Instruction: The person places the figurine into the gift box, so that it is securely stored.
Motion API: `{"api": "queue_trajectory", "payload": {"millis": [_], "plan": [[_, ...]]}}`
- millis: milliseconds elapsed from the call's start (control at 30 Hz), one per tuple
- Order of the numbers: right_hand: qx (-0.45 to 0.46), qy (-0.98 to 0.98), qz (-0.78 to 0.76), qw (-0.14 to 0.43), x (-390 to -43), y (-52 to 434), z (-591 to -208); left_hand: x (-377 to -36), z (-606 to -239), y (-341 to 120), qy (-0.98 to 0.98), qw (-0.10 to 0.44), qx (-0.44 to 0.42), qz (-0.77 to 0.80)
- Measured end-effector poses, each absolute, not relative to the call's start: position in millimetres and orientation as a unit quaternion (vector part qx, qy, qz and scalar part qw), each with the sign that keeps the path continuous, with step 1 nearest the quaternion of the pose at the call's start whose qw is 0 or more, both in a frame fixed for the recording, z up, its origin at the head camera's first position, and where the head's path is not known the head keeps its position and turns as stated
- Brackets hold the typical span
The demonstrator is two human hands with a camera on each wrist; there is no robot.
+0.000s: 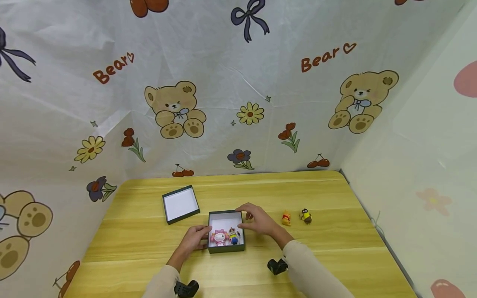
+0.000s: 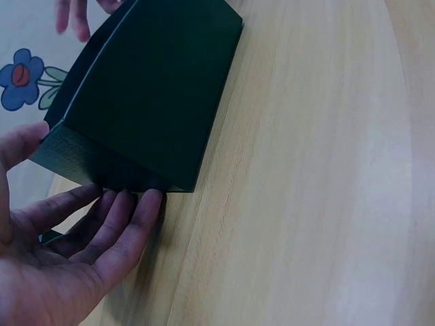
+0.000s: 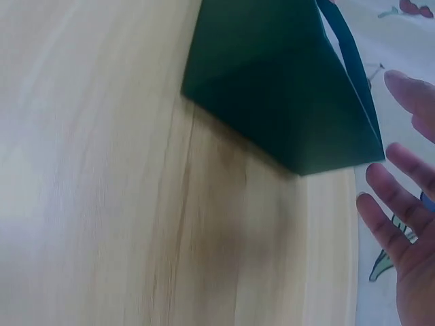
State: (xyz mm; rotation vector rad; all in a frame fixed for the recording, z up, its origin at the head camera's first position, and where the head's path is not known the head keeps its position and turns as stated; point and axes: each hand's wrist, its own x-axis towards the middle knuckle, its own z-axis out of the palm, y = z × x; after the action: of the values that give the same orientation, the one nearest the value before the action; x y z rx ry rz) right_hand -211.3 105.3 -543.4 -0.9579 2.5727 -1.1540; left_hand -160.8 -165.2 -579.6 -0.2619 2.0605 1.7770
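A dark green open box (image 1: 226,249) with a white inside sits on the table in front of me. In its lower part lie a pink figurine with a white face (image 1: 220,237) and a small blue-and-yellow figurine (image 1: 233,236). My left hand (image 1: 193,239) grips the box's left side, thumb at the rim and fingertips low on the wall in the left wrist view. At the right side is my right hand (image 1: 258,221), its fingers spread loosely beside the far corner. In the right wrist view those fingers (image 3: 391,193) hold nothing and lie right by the corner.
A matching box lid (image 1: 181,204), white inside up, lies at the back left. To the right stand a yellow bear figurine in red (image 1: 286,218) and a small yellow-and-dark figurine (image 1: 306,216). A patterned cloth wall (image 1: 216,153) rises behind the wooden table (image 1: 335,256).
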Motion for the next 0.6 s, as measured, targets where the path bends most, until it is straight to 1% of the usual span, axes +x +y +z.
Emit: {"api": "queue_trajectory", "payload": {"millis": [267, 467, 600], "plan": [[-0.284, 0.872, -0.397, 0.044, -217.0, 127.2, -550.4, -159.5, -578.7, -166.0, 0.740, 0.202, -0.098, 0.634], [-0.247, 0.877, -0.411, 0.037, -217.9, 146.8, -553.5, -160.8, -578.0, -166.6, 0.738, 0.206, -0.088, 0.636], [-0.233, 0.882, -0.409, 0.022, -217.3, 161.6, -556.6, -161.1, -578.6, -166.4, 0.734, 0.207, -0.087, 0.641]]}}
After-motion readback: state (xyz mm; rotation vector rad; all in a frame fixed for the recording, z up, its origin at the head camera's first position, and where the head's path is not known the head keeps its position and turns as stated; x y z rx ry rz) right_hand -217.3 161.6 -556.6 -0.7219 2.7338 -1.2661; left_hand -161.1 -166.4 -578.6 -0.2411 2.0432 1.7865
